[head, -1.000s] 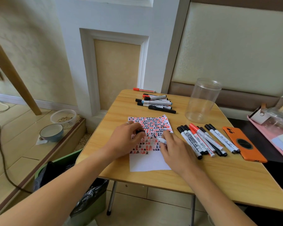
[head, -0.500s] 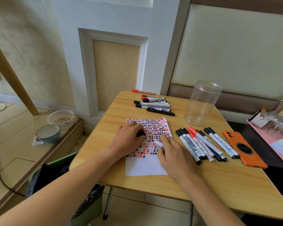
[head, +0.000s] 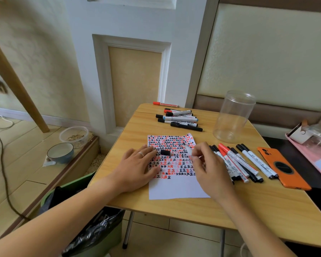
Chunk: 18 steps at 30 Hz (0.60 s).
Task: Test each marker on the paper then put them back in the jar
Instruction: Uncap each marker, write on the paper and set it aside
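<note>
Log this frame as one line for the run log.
left hand: flat on paper | black cap: loose on paper | right hand: holds uncapped marker | jar: empty, upright | step: testing

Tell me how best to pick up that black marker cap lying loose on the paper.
Pinch the black cap across its short sides from above. It lies flat and alone on the paper, just off the left hand's fingertips, so a thumb-and-forefinger grip from that hand probably suits; its open end is too blurred to tell.

Clear glossy plastic jar (head: 233, 115), matt white paper (head: 174, 188), smooth wood-grain table (head: 248, 206).
</note>
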### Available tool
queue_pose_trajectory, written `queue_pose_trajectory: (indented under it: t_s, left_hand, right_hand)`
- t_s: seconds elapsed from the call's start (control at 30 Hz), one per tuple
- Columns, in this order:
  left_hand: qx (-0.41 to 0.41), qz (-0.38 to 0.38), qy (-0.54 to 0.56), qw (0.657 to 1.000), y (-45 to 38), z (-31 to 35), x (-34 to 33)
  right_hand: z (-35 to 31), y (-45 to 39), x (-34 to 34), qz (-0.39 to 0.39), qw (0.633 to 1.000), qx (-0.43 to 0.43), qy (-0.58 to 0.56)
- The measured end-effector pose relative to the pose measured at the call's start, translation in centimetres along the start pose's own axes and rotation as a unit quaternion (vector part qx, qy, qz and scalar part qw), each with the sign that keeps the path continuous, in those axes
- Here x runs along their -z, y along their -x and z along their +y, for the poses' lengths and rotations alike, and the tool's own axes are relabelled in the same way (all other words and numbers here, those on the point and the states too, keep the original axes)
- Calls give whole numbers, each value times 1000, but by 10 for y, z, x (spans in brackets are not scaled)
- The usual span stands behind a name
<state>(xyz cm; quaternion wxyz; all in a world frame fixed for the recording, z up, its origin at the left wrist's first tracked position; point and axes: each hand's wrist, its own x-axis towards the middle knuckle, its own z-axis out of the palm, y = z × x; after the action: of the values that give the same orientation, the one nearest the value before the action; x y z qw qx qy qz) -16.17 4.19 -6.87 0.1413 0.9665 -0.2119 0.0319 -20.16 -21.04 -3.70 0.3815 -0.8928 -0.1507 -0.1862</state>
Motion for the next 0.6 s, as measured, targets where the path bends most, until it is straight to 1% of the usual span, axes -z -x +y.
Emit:
queue_pose_trajectory:
  t_s: [0.03,0.07,0.1,0.2,0.23,0.27,0.3,0.4,0.47,0.53,0.6]
  left_hand:
    - [1,-4,-3,1000,0,0,0]
    - [1,-6,-5,1000,-1,1,0]
    - [2,-6,-6,1000,-1,1,-1]
    - [8,-8,-9,1000,-1,0,-1]
    - [10,-10,-7,1000,-1,0,0]
    - [12,-12,-6,1000,-1,0,0]
    - [14,-13,-5,1000,-1,0,0]
    - [19,-18,-5,1000,-1,0,0]
    - [24,-25,-5,999,-1,0,0]
    - [26,-32,-7,999,-1,0,1]
    - [26,-35,-14,999,-2,1,1]
  right_hand:
    - [-4,-1,2,4,997,-24,-74]
    - [-8,-2,3,3,986,-56,-158]
    - [-10,-3,3,-3,966,-91,-242]
    - [-13,-5,-2,-22,882,-174,-437]
    - [-13,-4,-3,-25,856,-192,-479]
    - [-13,-4,-4,-29,840,-202,-502]
    - [-12,-3,-5,-32,839,-206,-502]
    - [-13,0,-11,-37,883,-198,-424]
    - [-13,2,-14,-32,905,-196,-375]
    - [-13,4,-18,-34,919,-200,-337]
    - [-14,5,-19,-37,924,-199,-324]
